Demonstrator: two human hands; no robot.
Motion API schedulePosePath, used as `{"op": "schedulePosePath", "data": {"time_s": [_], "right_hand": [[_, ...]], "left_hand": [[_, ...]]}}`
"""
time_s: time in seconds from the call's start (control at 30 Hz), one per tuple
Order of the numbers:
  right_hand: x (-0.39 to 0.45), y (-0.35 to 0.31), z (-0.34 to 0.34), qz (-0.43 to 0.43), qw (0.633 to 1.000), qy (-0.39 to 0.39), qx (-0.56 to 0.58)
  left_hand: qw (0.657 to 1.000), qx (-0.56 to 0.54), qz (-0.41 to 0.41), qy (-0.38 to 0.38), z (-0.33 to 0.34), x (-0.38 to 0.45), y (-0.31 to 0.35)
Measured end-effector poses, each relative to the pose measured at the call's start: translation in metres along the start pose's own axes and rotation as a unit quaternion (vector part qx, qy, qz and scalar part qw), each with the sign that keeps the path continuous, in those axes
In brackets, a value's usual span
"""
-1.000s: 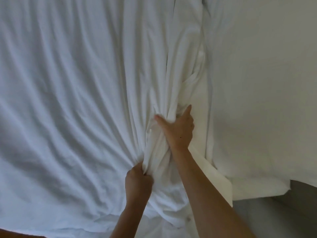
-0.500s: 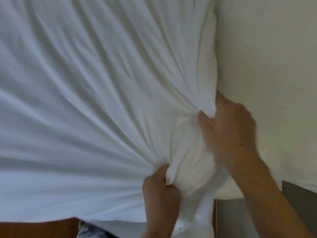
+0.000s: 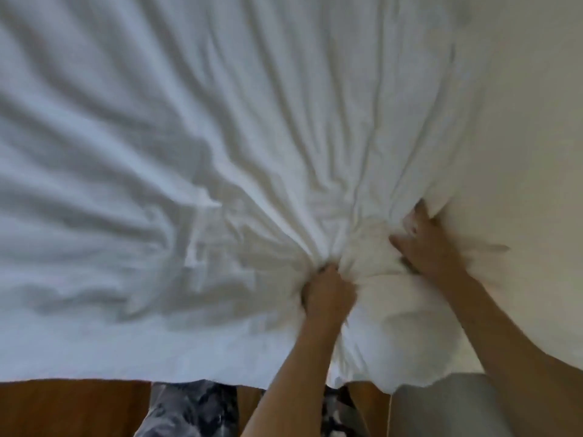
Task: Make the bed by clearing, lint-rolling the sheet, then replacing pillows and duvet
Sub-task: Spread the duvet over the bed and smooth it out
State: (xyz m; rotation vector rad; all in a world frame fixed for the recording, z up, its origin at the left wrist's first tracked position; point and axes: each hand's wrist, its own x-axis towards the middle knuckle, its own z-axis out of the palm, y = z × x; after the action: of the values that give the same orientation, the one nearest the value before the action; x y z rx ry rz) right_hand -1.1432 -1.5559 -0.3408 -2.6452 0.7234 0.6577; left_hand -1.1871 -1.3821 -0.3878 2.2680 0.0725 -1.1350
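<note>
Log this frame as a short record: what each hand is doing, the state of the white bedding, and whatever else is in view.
left hand: left hand grips a bunched gather of the white duvet, fingers curled into the cloth
right hand: right hand grasps the same duvet further right, fingers partly buried in folds, blurred
bedding state: heavily creased, folds radiating from the two grips
surface at right: smoother white sheet
below bedding edge: wooden floor; patterned dark clothing
lint roller: not in view
</note>
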Motion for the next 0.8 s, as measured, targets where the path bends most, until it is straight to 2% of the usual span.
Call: {"op": "schedulePosePath", "data": {"time_s": [0.03,0.1,0.13,0.2,0.27,0.3,0.37,0.4,0.47,0.53,0.6,0.63,0.67,0.7,0.73,0.8], "right_hand": [[-0.001,0.011,0.023,-0.007,0.999,-0.024,-0.029],[-0.002,0.022,0.048,-0.012,0.999,-0.015,-0.038],[-0.006,0.016,0.046,0.017,1.0,-0.002,0.0],[-0.01,0.009,0.039,0.074,0.996,0.029,0.046],[-0.021,0.007,0.035,0.08,0.994,0.063,0.032],[-0.031,0.009,0.035,0.045,0.993,0.107,0.011],[-0.068,0.011,0.034,-0.095,0.973,0.21,-0.03],[-0.089,0.013,0.037,-0.176,0.951,0.254,-0.028],[-0.133,0.017,0.053,-0.328,0.903,0.277,-0.021],[-0.173,0.018,0.077,-0.434,0.877,0.206,-0.018],[-0.198,0.024,0.106,-0.489,0.867,0.084,-0.039],[-0.204,0.023,0.12,-0.492,0.868,-0.005,-0.064],[-0.203,0.02,0.13,-0.488,0.865,-0.069,-0.092],[-0.195,0.01,0.131,-0.454,0.879,-0.118,-0.085],[-0.181,0.002,0.134,-0.431,0.89,-0.13,-0.073],[-0.146,-0.008,0.136,-0.424,0.888,-0.16,-0.083]], "left_hand": [[1.0,0.017,0.003,0.017,-0.006,0.004,-0.016],[0.99,0.031,0.095,0.102,-0.008,-0.01,-0.036],[0.977,0.031,0.159,0.136,-0.008,-0.021,-0.041],[0.928,0.025,0.295,0.227,-0.012,-0.043,-0.067],[0.866,0.05,0.415,0.275,-0.017,-0.078,-0.097],[0.839,0.074,0.461,0.278,-0.018,-0.095,-0.114],[0.817,0.143,0.504,0.241,-0.019,-0.117,-0.15],[0.817,0.178,0.505,0.215,-0.022,-0.119,-0.169],[0.824,0.232,0.48,0.194,-0.028,-0.111,-0.201],[0.835,0.273,0.444,0.176,-0.04,-0.095,-0.217],[0.842,0.316,0.413,0.145,-0.043,-0.076,-0.225],[0.846,0.342,0.391,0.122,-0.046,-0.066,-0.226],[0.85,0.363,0.369,0.097,-0.05,-0.055,-0.225],[0.853,0.374,0.354,0.085,-0.054,-0.045,-0.222],[0.86,0.372,0.34,0.079,-0.059,-0.034,-0.218],[0.868,0.366,0.322,0.09,-0.068,-0.016,-0.21]]}}
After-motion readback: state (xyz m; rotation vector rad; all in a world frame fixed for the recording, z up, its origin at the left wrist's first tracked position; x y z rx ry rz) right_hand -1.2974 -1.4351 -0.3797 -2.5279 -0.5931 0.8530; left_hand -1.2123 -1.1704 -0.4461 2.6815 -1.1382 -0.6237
